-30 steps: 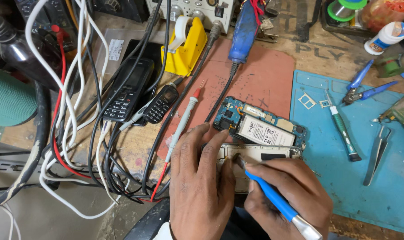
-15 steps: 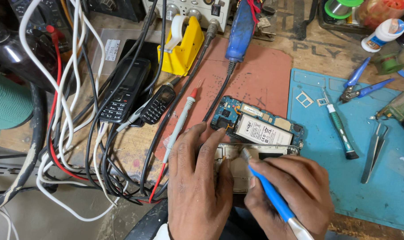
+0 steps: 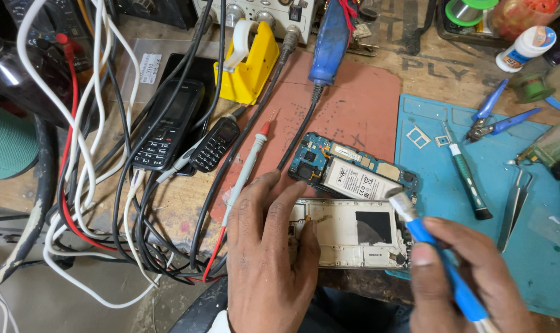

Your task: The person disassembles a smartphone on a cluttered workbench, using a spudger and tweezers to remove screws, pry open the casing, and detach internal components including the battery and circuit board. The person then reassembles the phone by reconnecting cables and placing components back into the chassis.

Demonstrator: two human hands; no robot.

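Cluttered with cables and tools, the wooden desk (image 3: 169,209) is carrying a red mat (image 3: 354,117) and a blue mat (image 3: 539,246), and only 1 view, from the head, is showing it.

Taking the white phone frame (image 3: 354,231) as the landmark: it is lying at the desk's near edge, straddling both mats. The left hand (image 3: 267,259) is lying flat and mostly open on the frame's left end, fingers spread, gripping nothing, probably pinning it so it does not slide. The right hand (image 3: 471,277), just right of the frame, is curled closed around a blue-handled brush (image 3: 440,265), whose pale bristle tip is hovering over the frame's upper right corner, angled as for sweeping.

Just beyond the frame, touching or nearly so, the opened phone body (image 3: 354,172) is showing its battery and blue board. Left of the frame 2 black keypad phones (image 3: 187,132) are sitting among the wires; a green-handled screwdriver (image 3: 468,176) and tweezers (image 3: 514,206) are waiting to the right, within reach.
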